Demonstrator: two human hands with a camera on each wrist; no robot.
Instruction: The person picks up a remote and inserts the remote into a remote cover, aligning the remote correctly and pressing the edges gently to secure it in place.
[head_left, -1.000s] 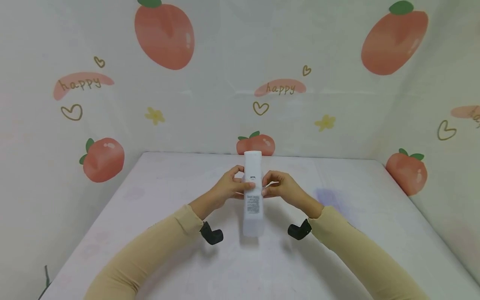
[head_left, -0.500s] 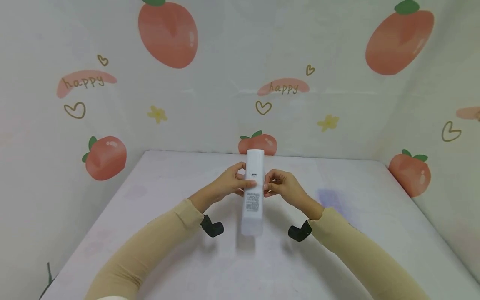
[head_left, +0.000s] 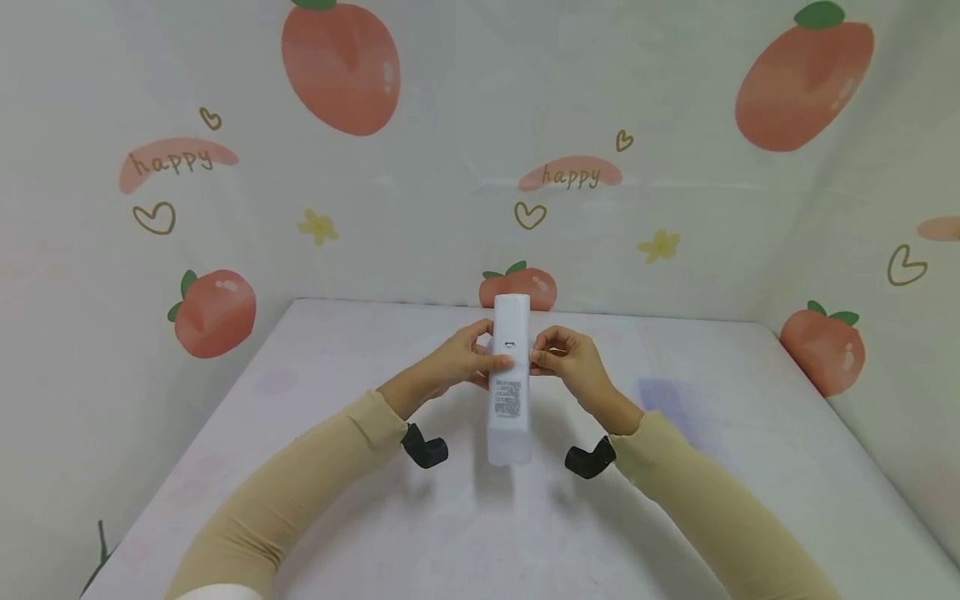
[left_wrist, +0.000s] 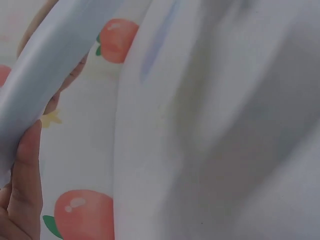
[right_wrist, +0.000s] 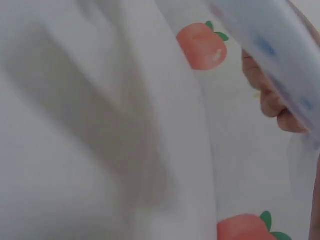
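A long white box-like device [head_left: 510, 392] is held up over the middle of the table. Its near face has a small slot and a printed label, and its lower end looks translucent. From the left side my left hand [head_left: 467, 357] grips it, the thumb lying across the near face and the fingers partly hidden behind. My right hand [head_left: 572, 357] has bent fingers and pinches at the right edge. Blue marks show on the device [right_wrist: 275, 50] in the right wrist view. In the left wrist view, the left thumb [left_wrist: 27, 165] presses against its side.
The white table [head_left: 420, 533] has a purple smudge at the right. A pale curtain [head_left: 420, 192] printed with fruit, hearts and words stands behind and at both sides. Black wrist mounts [head_left: 588, 458] hang beneath the sleeves. A thin dark cord [head_left: 100, 554] shows at lower left.
Both hands and the white device have risen slightly in the head view. The right hand has shifted higher along the device's right edge, while the left keeps its grip.
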